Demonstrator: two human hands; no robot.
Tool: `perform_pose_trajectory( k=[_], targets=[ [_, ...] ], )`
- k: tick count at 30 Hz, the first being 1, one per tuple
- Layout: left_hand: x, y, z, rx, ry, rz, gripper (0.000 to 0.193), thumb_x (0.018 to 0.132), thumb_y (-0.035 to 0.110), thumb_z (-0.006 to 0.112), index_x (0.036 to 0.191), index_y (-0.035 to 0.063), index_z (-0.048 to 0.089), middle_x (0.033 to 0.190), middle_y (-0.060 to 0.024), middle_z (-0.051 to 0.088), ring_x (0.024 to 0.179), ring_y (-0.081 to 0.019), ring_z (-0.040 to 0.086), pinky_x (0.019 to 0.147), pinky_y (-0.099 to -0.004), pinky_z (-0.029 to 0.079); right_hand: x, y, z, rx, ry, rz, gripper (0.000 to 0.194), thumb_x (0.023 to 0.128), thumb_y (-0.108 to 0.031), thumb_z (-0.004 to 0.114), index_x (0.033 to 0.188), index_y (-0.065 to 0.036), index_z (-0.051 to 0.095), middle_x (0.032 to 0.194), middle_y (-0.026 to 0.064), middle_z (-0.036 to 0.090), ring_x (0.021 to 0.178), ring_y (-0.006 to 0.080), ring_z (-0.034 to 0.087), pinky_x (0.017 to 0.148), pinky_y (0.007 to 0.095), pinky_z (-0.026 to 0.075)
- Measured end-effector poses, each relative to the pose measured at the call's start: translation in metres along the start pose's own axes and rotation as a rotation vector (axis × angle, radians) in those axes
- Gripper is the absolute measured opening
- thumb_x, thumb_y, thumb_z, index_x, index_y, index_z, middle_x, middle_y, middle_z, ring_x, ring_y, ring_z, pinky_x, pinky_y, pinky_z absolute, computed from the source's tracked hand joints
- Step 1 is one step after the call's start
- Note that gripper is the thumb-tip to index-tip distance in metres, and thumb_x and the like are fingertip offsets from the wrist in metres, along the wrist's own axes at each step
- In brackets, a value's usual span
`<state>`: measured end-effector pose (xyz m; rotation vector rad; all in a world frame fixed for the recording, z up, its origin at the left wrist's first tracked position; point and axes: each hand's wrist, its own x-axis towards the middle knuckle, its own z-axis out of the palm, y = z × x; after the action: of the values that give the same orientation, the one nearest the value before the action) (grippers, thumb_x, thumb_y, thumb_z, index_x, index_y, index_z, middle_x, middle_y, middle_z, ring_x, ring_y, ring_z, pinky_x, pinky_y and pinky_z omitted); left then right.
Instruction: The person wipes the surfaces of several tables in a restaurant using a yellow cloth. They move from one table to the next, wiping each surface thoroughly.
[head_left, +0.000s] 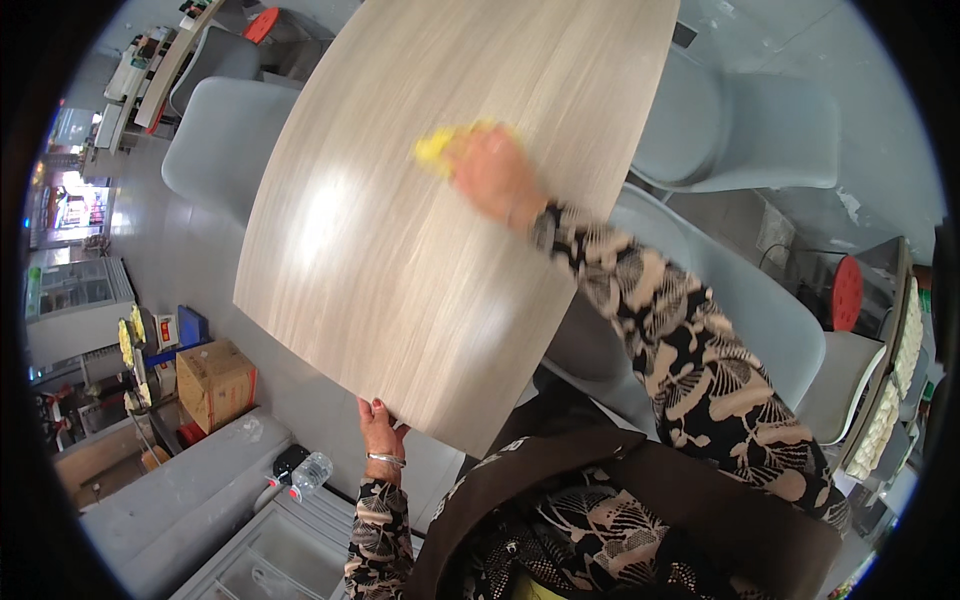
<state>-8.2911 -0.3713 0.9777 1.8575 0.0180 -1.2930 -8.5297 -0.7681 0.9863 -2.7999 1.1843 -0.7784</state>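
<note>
A light wood-grain tabletop (397, 262) stretches out before me. Pressed to its surface, right of the middle, is a yellow cloth (433, 148), bunched under the fingers of my right hand (495, 172). That hand is blurred, and it covers much of the cloth. My left hand (382, 431) rests at the table's near edge, fingertips on top and the thumb side by the rim; nothing else shows in it. Its wrist carries a silver bangle (386, 459).
Grey chairs (225, 142) flank the table on the left, and more grey chairs (780, 131) stand along the right. A cardboard box (215, 384), a clear plastic bottle (311, 474) and a glass-topped cabinet (277, 555) are at lower left. A red stool (847, 292) is at far right.
</note>
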Motion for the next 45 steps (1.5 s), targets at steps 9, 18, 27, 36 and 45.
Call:
perform_pose_trajectory(
  k=[9,18,27,36,45],
  targets=[
    [-0.003,-0.009,0.001,-0.021,-0.009,-0.039,0.054,0.106,0.025,0.041,0.155,0.0292,0.018,0.134,-0.0072,0.054,0.109,-0.0277,0.062,0.077,-0.0525,0.057,-0.003,0.091,-0.030,-0.215,0.059,0.252,0.024,0.089,-0.022,0.059,0.110,-0.011,0.065,0.117,0.0105,0.062,0.115,0.0329,0.055,0.102,0.0481,0.039],
    [0.007,-0.022,-0.002,-0.025,0.013,-0.017,0.055,0.106,0.025,0.041,0.155,0.0300,0.017,0.134,-0.0050,0.054,0.110,-0.0258,0.061,0.077,-0.0537,0.056,0.050,0.033,0.055,-0.088,-0.190,0.048,0.027,0.088,-0.024,0.060,0.112,-0.015,0.068,0.114,0.0073,0.065,0.108,0.0270,0.058,0.099,0.0435,0.041],
    [0.029,-0.028,-0.022,0.070,0.003,-0.071,0.047,0.104,0.028,0.037,0.148,0.0317,0.021,0.136,-0.0085,0.050,0.111,-0.0339,0.059,0.075,-0.0556,0.055,-0.080,-0.023,-0.042,0.250,-0.041,-0.219,0.018,0.080,-0.022,0.064,0.096,-0.014,0.068,0.106,0.0073,0.061,0.109,0.0274,0.055,0.101,0.0450,0.041],
    [0.060,-0.061,-0.089,0.810,-0.180,0.248,0.075,0.086,0.027,0.075,0.136,-0.0069,0.031,0.076,-0.0024,0.052,0.077,-0.0156,0.049,0.089,-0.0393,0.047,-0.011,0.308,-0.027,-0.429,0.150,0.339,0.025,0.088,-0.020,0.059,0.110,-0.011,0.066,0.119,0.0151,0.060,0.117,0.0358,0.051,0.102,0.0496,0.039],
    [0.002,-0.014,-0.059,1.444,-0.177,0.109,0.035,0.088,0.024,0.070,0.110,0.0039,0.052,0.087,-0.0088,0.053,0.089,-0.0287,0.044,0.090,-0.0447,0.045,0.076,0.476,-0.048,-0.391,0.685,0.944,0.026,0.094,-0.021,0.054,0.108,-0.005,0.068,0.114,0.0207,0.063,0.112,0.0394,0.055,0.098,0.0489,0.042]
  ],
)
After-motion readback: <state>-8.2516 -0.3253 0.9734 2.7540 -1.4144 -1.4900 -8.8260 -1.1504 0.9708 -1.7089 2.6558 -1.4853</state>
